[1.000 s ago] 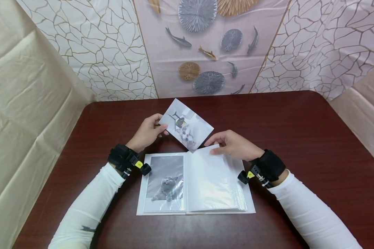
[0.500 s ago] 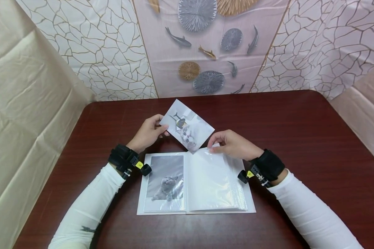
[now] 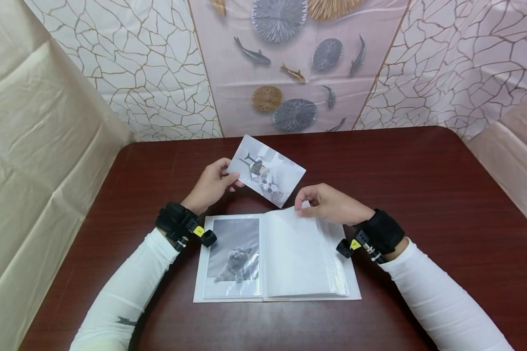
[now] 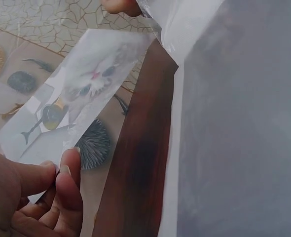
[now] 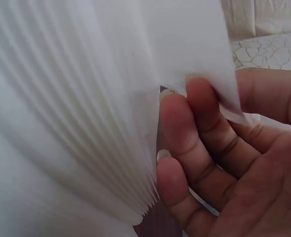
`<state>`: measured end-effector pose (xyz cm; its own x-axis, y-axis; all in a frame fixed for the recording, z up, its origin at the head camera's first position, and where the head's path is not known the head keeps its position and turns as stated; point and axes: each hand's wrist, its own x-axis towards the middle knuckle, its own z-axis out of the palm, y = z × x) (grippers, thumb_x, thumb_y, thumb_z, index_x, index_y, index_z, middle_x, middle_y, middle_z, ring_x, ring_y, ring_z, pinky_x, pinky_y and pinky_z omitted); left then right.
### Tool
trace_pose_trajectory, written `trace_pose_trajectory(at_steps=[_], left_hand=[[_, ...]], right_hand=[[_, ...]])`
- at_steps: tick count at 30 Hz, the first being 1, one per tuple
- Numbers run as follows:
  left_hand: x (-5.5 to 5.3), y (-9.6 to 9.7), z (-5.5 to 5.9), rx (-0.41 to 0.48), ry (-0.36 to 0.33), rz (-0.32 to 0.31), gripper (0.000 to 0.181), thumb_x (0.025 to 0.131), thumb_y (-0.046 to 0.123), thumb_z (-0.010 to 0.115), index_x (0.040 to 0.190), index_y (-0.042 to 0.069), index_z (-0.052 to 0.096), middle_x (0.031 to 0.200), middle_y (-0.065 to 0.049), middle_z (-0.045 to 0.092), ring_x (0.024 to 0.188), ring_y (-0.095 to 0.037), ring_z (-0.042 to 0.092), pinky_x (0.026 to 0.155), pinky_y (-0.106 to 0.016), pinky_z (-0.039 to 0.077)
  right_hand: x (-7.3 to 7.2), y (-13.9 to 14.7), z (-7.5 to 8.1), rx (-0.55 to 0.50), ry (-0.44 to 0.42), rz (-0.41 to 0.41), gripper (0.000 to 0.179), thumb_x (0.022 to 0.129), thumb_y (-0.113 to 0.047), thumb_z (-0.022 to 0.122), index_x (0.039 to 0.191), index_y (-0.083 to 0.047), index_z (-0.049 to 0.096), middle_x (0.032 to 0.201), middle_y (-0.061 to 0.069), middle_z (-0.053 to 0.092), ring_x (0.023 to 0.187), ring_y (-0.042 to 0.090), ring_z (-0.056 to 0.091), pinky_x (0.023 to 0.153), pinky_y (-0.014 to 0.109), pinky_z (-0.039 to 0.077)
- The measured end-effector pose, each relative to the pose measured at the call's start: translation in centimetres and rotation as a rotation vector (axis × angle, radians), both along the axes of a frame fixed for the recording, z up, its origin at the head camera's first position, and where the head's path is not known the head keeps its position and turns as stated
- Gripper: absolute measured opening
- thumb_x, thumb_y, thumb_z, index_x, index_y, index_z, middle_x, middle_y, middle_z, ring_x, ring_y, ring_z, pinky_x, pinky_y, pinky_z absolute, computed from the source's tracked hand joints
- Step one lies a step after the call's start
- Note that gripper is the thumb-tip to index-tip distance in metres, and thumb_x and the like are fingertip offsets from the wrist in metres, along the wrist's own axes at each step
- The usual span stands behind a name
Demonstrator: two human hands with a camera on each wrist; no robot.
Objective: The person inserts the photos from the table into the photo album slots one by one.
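An open photo album [image 3: 198, 282] lies on the table, with a grey cat photo [image 3: 233, 253] in its left pocket. On the right is a blank clear page sleeve [image 3: 294, 258]. My left hand [image 3: 212, 183] pinches a loose cat photo [image 3: 268, 170] by its left corner, tilted above the album's top edge; in the left wrist view thumb and fingers grip the photo [image 4: 93, 84]. My right hand [image 3: 329, 202] pinches the top edge of the page sleeve, lifting it slightly. The right wrist view shows the sleeve [image 5: 190, 39] between thumb and fingers, beside a stack of further pages [image 5: 71, 98].
The dark red-brown table [image 3: 421, 195] extends around the album on all sides. Behind it hangs a patterned cloth [image 3: 290, 87], with a beige cloth [image 3: 48, 161] at the left. Each wrist wears a black band [image 3: 175, 224] with a small camera.
The loose photo has moved slightly up and right in my left hand, and its lower corner is now clear of the album's top edge. My right hand stays at the sleeve's top.
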<state>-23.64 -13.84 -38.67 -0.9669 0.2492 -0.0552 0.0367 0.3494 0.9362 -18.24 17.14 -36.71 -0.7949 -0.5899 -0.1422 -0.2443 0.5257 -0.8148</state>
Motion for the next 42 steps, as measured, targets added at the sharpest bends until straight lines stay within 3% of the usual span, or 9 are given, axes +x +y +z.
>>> trace_pose_trajectory(at_steps=[3, 10, 15, 20, 26, 34, 42], left_hand=[[0.0, 0.2, 0.1, -0.002, -0.003, -0.002, 0.023, 0.103, 0.007, 0.058, 0.126, 0.004, 0.055, 0.106, -0.017, 0.071, 0.086, -0.018, 0.068, 0.071, -0.023, 0.054], [0.1, 0.4, 0.0, -0.022, -0.018, -0.02, 0.023, 0.102, 0.007, 0.059, 0.125, 0.005, 0.056, 0.1, -0.016, 0.071, 0.084, -0.02, 0.067, 0.07, -0.022, 0.054], [0.1, 0.5, -0.3, -0.039, -0.024, -0.047, 0.024, 0.102, 0.006, 0.059, 0.125, 0.004, 0.055, 0.096, -0.013, 0.071, 0.079, -0.015, 0.067, 0.069, -0.022, 0.053], [0.0, 0.2, -0.5, -0.056, -0.012, -0.049, 0.025, 0.102, 0.007, 0.06, 0.126, 0.004, 0.056, 0.094, -0.012, 0.07, 0.077, -0.013, 0.067, 0.07, -0.024, 0.054], [-0.2, -0.2, -0.8, -0.061, -0.003, -0.061, 0.026, 0.101, 0.007, 0.06, 0.127, 0.005, 0.057, 0.098, -0.012, 0.069, 0.08, -0.016, 0.068, 0.071, -0.023, 0.054], [-0.4, -0.4, -1.0, -0.079, 0.018, -0.075, 0.025, 0.101, 0.007, 0.06, 0.126, 0.004, 0.059, 0.1, -0.013, 0.068, 0.078, -0.015, 0.067, 0.07, -0.021, 0.053], [-0.4, -0.5, -1.0, -0.113, 0.02, -0.13, 0.023, 0.102, 0.009, 0.059, 0.125, 0.007, 0.061, 0.101, -0.013, 0.07, 0.083, -0.02, 0.067, 0.074, -0.025, 0.054]], right_hand=[[0.1, 0.1, 0.1, -0.014, 0.019, 0.005, 0.004, 0.095, -0.006, 0.069, 0.097, -0.008, 0.07, 0.097, 0.004, 0.07, 0.09, 0.02, 0.055, 0.077, 0.027, 0.042], [0.1, 0.2, 0.1, -0.033, 0.008, -0.016, 0.006, 0.096, -0.003, 0.066, 0.099, -0.006, 0.07, 0.098, 0.006, 0.07, 0.091, 0.021, 0.053, 0.075, 0.026, 0.04], [0.1, 0.1, 0.3, -0.042, -0.014, -0.073, 0.006, 0.093, -0.004, 0.07, 0.099, -0.005, 0.069, 0.087, 0.005, 0.07, 0.084, 0.019, 0.053, 0.072, 0.027, 0.039], [0.1, 0.0, 0.6, -0.1, -0.076, -0.155, 0.029, 0.088, -0.004, 0.076, 0.103, -0.002, 0.051, 0.068, 0.002, 0.056, 0.066, 0.015, 0.046, 0.062, 0.027, 0.033], [0.1, -0.1, 1.1, -0.108, -0.105, -0.201, 0.049, 0.087, -0.002, 0.077, 0.113, -0.003, 0.035, 0.07, 0.003, 0.056, 0.066, 0.015, 0.05, 0.059, 0.028, 0.032], [0.2, -0.1, 1.3, -0.119, -0.07, -0.176, 0.069, 0.088, -0.003, 0.077, 0.139, -0.005, 0.032, 0.069, 0.004, 0.056, 0.064, 0.016, 0.049, 0.059, 0.028, 0.034], [0.1, 0.0, 1.0, -0.092, -0.027, -0.143, 0.059, 0.09, -0.005, 0.075, 0.141, -0.003, 0.045, 0.069, 0.001, 0.054, 0.068, 0.015, 0.051, 0.067, 0.027, 0.038]])
